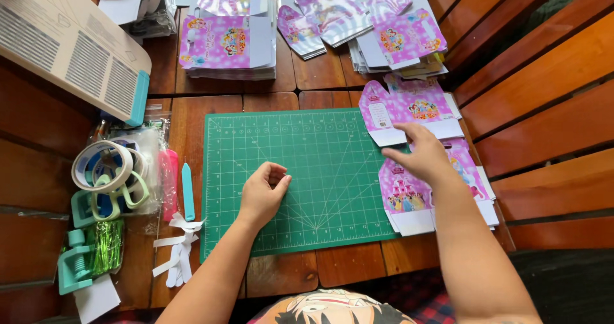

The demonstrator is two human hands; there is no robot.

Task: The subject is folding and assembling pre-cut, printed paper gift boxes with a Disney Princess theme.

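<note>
A green cutting mat (307, 151) with a white grid lies on the wooden table. My left hand (263, 193) rests on the mat near its middle, fingers curled in loosely, nothing visible in it. My right hand (421, 154) reaches past the mat's right edge, fingers spread over a flat pink printed box blank (409, 110) and a stack of the same blanks (409, 196) beside the mat. It touches the top sheets; I cannot see a firm grip.
More pink box blanks sit in stacks at the back (227, 42) and back right (396, 36). Tape rolls and a dispenser (105, 177), a teal tool (187, 193), white paper strips (179, 247) and a cardboard box (70, 49) crowd the left. Wooden slats (543, 106) rise at the right.
</note>
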